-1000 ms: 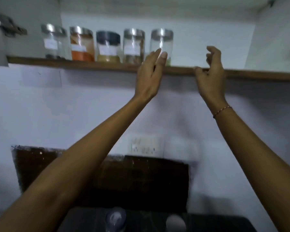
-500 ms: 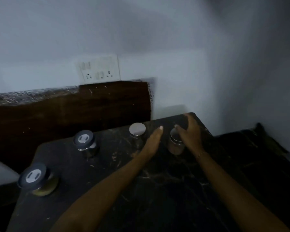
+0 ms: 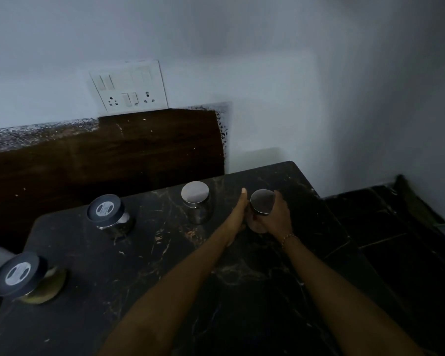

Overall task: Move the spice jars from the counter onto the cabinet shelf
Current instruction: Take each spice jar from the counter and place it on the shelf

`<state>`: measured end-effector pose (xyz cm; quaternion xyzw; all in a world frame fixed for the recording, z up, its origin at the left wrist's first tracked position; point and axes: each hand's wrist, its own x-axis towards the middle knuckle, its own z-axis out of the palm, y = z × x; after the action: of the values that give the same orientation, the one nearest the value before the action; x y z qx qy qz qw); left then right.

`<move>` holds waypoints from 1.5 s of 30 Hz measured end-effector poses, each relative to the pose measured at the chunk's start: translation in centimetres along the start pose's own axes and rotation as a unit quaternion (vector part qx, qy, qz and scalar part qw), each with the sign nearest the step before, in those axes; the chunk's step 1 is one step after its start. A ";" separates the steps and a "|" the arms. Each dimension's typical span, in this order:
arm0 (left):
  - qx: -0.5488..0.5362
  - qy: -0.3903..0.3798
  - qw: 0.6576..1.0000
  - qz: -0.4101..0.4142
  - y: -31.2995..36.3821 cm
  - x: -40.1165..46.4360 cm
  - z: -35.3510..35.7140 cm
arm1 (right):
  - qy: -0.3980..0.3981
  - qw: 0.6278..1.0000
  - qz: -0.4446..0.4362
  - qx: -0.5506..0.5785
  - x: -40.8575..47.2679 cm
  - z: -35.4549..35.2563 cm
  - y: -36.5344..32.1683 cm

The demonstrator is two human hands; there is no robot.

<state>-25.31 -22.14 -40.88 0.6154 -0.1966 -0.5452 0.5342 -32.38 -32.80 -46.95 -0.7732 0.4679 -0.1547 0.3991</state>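
Jars: 4 on counter (image 3: 242,291); both hands round 1 (image 3: 262,201).

you find nothing here that can be read. the two dark-lidded jars, one at the near left (image 3: 18,277) and one farther back (image 3: 104,208), each carry a pale oval sticker on the lid with dark marks on it, but the marks are too small and blurred to make out as letters or numbers. the two steel-lidded jars (image 3: 195,192) (image 3: 262,202) show plain lids with no print. the switch plate (image 3: 131,89) on the wall shows only rocker switches and socket holes, with no lettering or brand that you can tell.
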 end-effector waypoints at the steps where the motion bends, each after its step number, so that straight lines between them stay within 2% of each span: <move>1: -0.001 0.007 1.000 0.000 -0.1 0.2 -0.2 | 0.011 1.000 -0.006 0.002 0.1 0.0 0.0; 5: 0.031 0.055 0.998 0.008 0.1 0.7 -0.6 | 0.014 0.999 -0.027 0.027 -0.1 -0.3 -0.4; 10: 0.077 0.061 0.992 0.077 0.1 -0.3 -3.3 | -0.132 0.985 -0.049 0.102 -0.5 -2.7 -2.7; 13: 0.046 0.023 0.994 0.092 1.1 -1.9 -4.9 | -0.202 0.961 -0.087 0.167 -1.4 -4.1 -5.1; 16: -0.003 -0.020 0.993 0.117 2.2 -3.8 -5.8 | -0.268 0.922 -0.092 0.263 -2.7 -4.9 -7.8; 20: -0.046 -0.036 0.990 0.130 4.2 -6.3 -6.4 | -0.301 0.880 -0.117 0.348 -4.2 -5.3 -11.4; 23: -0.067 0.022 0.979 0.192 5.9 -7.4 -5.8 | -0.301 0.837 -0.086 0.449 -5.4 -4.8 -13.5; 25: -0.064 0.064 0.969 0.229 7.3 -8.2 -5.3 | -0.279 0.829 -0.061 0.480 -6.2 -4.4 -14.8; 27: -0.056 0.102 0.961 0.249 8.3 -9.0 -5.3 | -0.228 0.869 -0.078 0.433 -7.1 -4.0 -16.4; 29: -0.065 0.147 0.950 0.269 9.0 -9.9 -5.4 | -0.141 0.916 -0.128 0.352 -8.0 -3.5 -17.8; 32: -0.057 0.198 0.929 0.308 9.9 -11.2 -5.5 | -0.076 0.931 -0.182 0.307 -9.6 -2.7 -19.2; 34: -0.043 0.187 0.930 0.312 10.8 -12.5 -5.7 | -0.067 0.924 -0.188 0.326 -10.3 -2.7 -19.9; 36: -0.084 0.138 0.941 0.297 11.8 -13.9 -6.2 | -0.083 0.907 -0.167 0.378 -10.9 -3.5 -21.1; 40: -0.136 0.060 0.953 0.265 12.7 -15.9 -7.2 | -0.168 0.836 -0.166 0.495 -11.7 -4.9 -23.3; 42: -0.141 0.032 0.954 0.264 12.8 -16.7 -7.3 | -0.174 0.834 -0.186 0.489 -12.2 -5.2 -24.4; 45: -0.113 0.001 0.948 0.296 13.4 -18.0 -8.0 | -0.149 0.856 -0.201 0.452 -12.8 -5.6 -25.4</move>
<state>-19.63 -8.49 -22.22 0.4656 -0.3064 -0.3804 0.7380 -27.12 -18.40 -22.33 -0.5987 0.1155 -0.3095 0.7297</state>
